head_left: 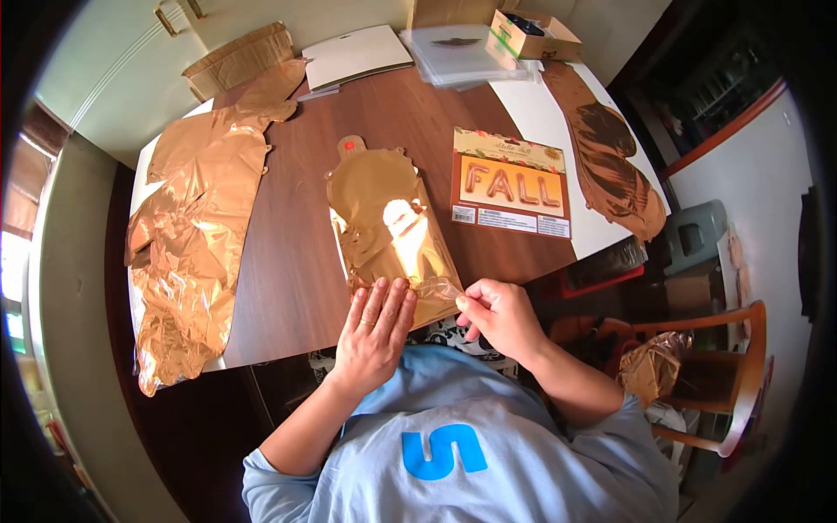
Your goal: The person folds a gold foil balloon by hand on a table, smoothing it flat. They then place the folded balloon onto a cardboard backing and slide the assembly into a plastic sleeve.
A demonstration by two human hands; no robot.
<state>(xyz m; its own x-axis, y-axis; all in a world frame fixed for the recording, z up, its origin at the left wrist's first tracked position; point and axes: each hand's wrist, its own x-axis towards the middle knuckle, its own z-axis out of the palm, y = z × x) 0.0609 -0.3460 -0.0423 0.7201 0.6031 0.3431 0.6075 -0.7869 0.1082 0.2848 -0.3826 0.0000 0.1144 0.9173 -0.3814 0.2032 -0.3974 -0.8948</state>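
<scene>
A flat, folded gold foil balloon lies on the table in front of me, with a red dot on its top tab. My left hand rests palm down on its lower end, fingers stretched out. At the balloon's lower right, my right hand pinches a small piece of clear plastic between thumb and fingers. A printed card reading FALL lies to the right of the balloon.
Copper foil sheets cover the table's left side; more foil lies at the right. Along the back are cardboard, white card, clear plastic sleeves and an open box. A wooden chair stands at the right.
</scene>
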